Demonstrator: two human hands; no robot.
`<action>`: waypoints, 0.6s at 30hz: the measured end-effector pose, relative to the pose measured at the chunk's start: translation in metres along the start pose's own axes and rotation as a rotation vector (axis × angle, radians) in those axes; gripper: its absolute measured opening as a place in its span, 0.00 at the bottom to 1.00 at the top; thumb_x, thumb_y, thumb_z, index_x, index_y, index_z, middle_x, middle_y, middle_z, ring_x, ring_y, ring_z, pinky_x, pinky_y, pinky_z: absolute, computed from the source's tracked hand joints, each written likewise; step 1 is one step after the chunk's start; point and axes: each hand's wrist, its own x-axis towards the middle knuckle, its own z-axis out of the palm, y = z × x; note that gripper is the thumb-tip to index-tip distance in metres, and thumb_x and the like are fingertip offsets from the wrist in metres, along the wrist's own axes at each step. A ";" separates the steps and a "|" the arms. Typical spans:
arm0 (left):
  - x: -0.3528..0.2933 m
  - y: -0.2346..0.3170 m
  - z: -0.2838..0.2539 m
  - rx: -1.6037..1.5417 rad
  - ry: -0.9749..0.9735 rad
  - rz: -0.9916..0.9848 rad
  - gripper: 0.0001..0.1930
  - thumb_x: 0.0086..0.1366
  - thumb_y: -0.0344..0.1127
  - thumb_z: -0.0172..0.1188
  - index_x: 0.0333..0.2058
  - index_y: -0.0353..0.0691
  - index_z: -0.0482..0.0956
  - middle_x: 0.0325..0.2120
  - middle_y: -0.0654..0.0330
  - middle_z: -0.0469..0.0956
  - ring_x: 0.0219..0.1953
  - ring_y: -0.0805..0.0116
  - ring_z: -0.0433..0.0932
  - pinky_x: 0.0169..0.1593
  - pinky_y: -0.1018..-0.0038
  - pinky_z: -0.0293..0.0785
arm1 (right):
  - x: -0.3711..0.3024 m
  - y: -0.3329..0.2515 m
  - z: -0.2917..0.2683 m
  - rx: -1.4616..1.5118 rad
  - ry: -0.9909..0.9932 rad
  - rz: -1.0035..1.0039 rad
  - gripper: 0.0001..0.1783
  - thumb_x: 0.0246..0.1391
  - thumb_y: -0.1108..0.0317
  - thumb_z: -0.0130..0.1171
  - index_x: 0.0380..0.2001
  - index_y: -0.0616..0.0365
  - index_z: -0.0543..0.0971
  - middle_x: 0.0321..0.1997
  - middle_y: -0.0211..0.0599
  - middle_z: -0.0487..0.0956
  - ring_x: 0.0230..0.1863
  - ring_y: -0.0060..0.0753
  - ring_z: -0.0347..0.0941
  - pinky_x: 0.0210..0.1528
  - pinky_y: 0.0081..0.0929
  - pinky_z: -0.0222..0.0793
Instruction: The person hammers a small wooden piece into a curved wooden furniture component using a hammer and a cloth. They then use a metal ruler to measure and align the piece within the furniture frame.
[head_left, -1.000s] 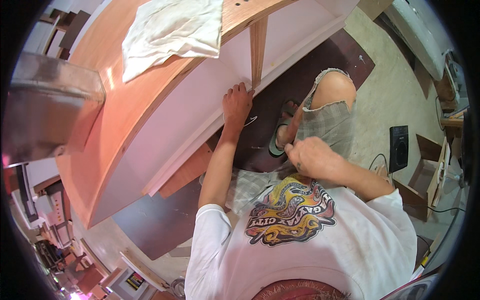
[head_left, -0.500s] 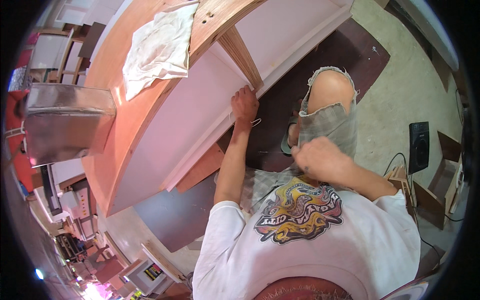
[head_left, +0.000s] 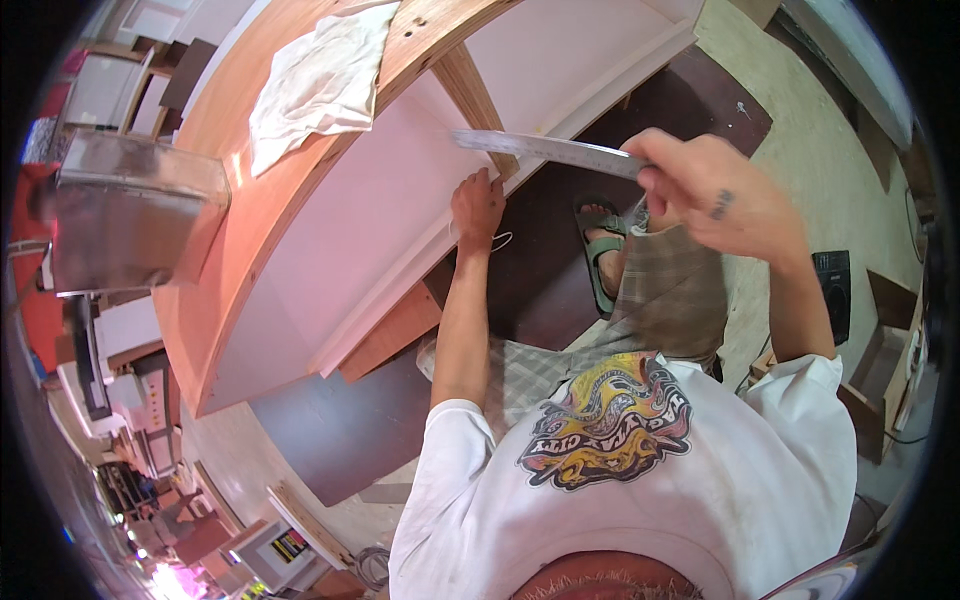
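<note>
My right hand [head_left: 715,195] grips one end of a thin steel ruler [head_left: 560,150], which points left across the cabinet opening, a little above my left hand [head_left: 477,205]. The fingers of my left hand are curled near the lower end of a wooden divider [head_left: 480,105]; what they hold, if anything, is hidden. This divider stands inside a large curved wooden cabinet [head_left: 225,270] with pale inner panels. A white string hangs at my left wrist. On the cabinet's wooden edge lies a crumpled white cloth [head_left: 325,85].
A shiny metal box [head_left: 135,215] stands at the cabinet's left side. Dark brown board [head_left: 540,260] lies under the cabinet and my sandalled foot [head_left: 603,255]. A black speaker [head_left: 832,295] and wooden box pieces [head_left: 880,370] sit on the right. Clutter fills the lower left.
My right hand has risen from my lap, away from my body, and the steel ruler in it has come into view. My left hand stays by the divider. My bent knee has shifted.
</note>
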 end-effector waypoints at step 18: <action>0.004 0.056 -0.147 -0.656 -0.957 -0.622 0.23 0.71 0.49 0.60 0.43 0.28 0.84 0.29 0.55 0.85 0.30 0.68 0.83 0.39 0.71 0.80 | 0.076 -0.067 0.326 0.766 0.322 0.632 0.38 0.66 0.56 0.53 0.65 0.75 0.54 0.54 0.58 0.76 0.49 0.45 0.80 0.45 0.39 0.77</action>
